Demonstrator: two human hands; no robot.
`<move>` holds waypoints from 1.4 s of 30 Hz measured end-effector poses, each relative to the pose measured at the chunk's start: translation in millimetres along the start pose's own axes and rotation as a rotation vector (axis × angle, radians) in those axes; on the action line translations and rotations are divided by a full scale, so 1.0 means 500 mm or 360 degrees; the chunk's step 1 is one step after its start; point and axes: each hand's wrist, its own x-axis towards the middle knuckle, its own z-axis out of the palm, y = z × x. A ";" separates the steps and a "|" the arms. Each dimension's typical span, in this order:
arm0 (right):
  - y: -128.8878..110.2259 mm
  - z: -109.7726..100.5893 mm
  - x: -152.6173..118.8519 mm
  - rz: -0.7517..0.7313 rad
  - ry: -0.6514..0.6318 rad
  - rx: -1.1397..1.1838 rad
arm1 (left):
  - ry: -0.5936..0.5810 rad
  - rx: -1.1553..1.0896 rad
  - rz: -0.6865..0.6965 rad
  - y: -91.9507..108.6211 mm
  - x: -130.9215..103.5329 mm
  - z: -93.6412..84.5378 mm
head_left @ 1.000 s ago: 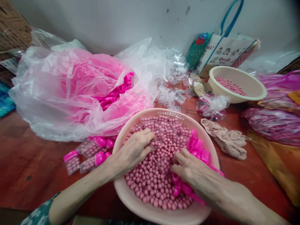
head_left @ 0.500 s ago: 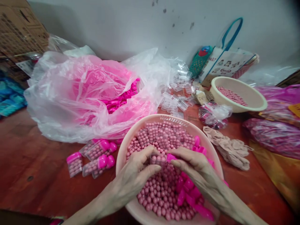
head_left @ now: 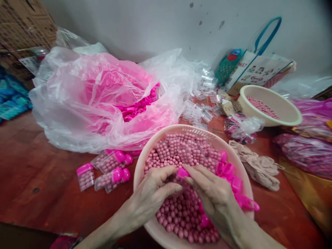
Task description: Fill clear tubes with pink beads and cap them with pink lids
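Apparently, a small clear plastic container [head_left: 177, 181], mostly hidden, sits in the left hand's [head_left: 153, 188] pinch above the round pale-pink plastic basin [head_left: 151, 226]; the right hand [head_left: 214, 188] holds a glossy bright-pink plastic cap [head_left: 183, 173] against it, seating unclear. Filled, seemingly uncapped containers [head_left: 178, 143] remain among loose pink beads [head_left: 178, 218]; several capped containers [head_left: 85, 177] lie finished on the red table [head_left: 57, 204], empties [head_left: 194, 112] beyond.
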 end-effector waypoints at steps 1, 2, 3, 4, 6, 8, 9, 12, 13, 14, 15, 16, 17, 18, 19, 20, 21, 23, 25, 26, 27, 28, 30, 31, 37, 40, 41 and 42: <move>0.004 0.009 -0.009 -0.0103 0.0023 -0.0188 | -0.0015 -0.0060 -0.0001 -0.001 0.000 0.000; 0.008 0.016 -0.017 -0.0186 0.0035 -0.0372 | -0.0036 -0.0121 0.0000 -0.002 0.000 -0.001; 0.011 0.023 -0.024 -0.0258 0.0030 -0.0523 | -0.0054 -0.0179 -0.0002 -0.003 0.000 -0.001; 0.014 0.027 -0.028 -0.0307 0.0031 -0.0623 | -0.0067 -0.0221 -0.0009 -0.004 0.000 -0.001; 0.016 0.030 -0.028 -0.0318 0.0031 -0.0622 | -0.0064 -0.0223 -0.0023 -0.004 -0.001 -0.001; 0.011 0.028 -0.017 -0.0191 0.0011 -0.0422 | -0.0004 -0.0107 -0.0013 -0.006 -0.002 -0.001; 0.008 0.026 -0.011 -0.0110 -0.0003 -0.0301 | 0.0042 -0.0030 -0.0001 -0.007 -0.003 -0.001; 0.001 0.021 0.004 -0.0035 0.0020 -0.0105 | 0.0097 -0.0031 -0.0003 -0.009 -0.005 -0.002; 0.000 0.019 0.005 -0.0080 0.0028 -0.0101 | 0.0068 -0.0133 -0.0024 -0.009 -0.005 -0.002; 0.000 0.017 0.004 -0.0098 -0.0004 -0.0106 | 0.0024 -0.0255 -0.0047 -0.008 -0.005 -0.003; 0.001 0.015 0.002 -0.0101 -0.0058 -0.0090 | -0.0018 -0.0370 -0.0073 -0.006 -0.004 -0.003; 0.001 0.014 0.000 -0.0087 -0.0122 -0.0060 | -0.0055 -0.0455 -0.0100 -0.004 -0.004 -0.003; 0.001 0.013 -0.004 -0.0055 -0.0180 -0.0029 | -0.0076 -0.0499 -0.0124 -0.002 -0.004 -0.003; 0.000 0.013 -0.008 -0.0022 -0.0208 -0.0013 | -0.0085 -0.0509 -0.0142 0.000 -0.004 -0.002; -0.001 0.014 -0.011 -0.0022 -0.0198 -0.0026 | -0.0076 -0.0481 -0.0151 0.001 -0.004 -0.002; -0.003 0.016 -0.014 -0.0035 -0.0166 -0.0072 | -0.0043 -0.0413 -0.0148 0.001 -0.004 -0.001; -0.006 0.018 -0.016 -0.0043 -0.0127 -0.0139 | 0.0009 -0.0312 -0.0137 0.000 -0.005 -0.001; -0.011 0.019 -0.014 -0.0049 -0.0107 -0.0234 | 0.0123 -0.0090 -0.0096 -0.002 -0.006 0.000; -0.011 0.012 -0.004 -0.0037 -0.0167 -0.0162 | 0.0158 0.0010 -0.0066 -0.004 -0.008 0.000; -0.010 0.006 0.003 -0.0024 -0.0198 -0.0056 | 0.0145 -0.0004 -0.0060 -0.004 -0.009 0.000; -0.007 -0.002 0.011 -0.0006 -0.0227 0.0073 | 0.0124 -0.0039 -0.0052 -0.002 -0.010 0.000; -0.005 -0.010 0.018 0.0020 -0.0256 0.0204 | 0.0109 -0.0072 -0.0039 0.000 -0.011 0.000; -0.001 -0.022 0.026 0.0090 -0.0295 0.0389 | 0.0111 -0.0086 -0.0001 0.006 -0.012 -0.001; -0.001 -0.024 0.025 0.0125 -0.0317 0.0421 | 0.0121 -0.0067 0.0022 0.008 -0.013 -0.001; -0.006 -0.005 -0.014 0.0034 -0.0178 0.0000 | 0.0095 0.0060 -0.0018 -0.004 -0.016 0.000; 0.000 -0.004 -0.021 -0.0002 -0.0174 0.0056 | 0.0093 0.0142 -0.0043 -0.010 -0.017 0.001; 0.003 -0.005 -0.021 0.0002 -0.0185 0.0097 | 0.0080 0.0158 -0.0038 -0.011 -0.017 0.001; 0.005 -0.007 -0.021 0.0010 -0.0187 0.0124 | 0.0055 0.0162 -0.0037 -0.010 -0.017 0.001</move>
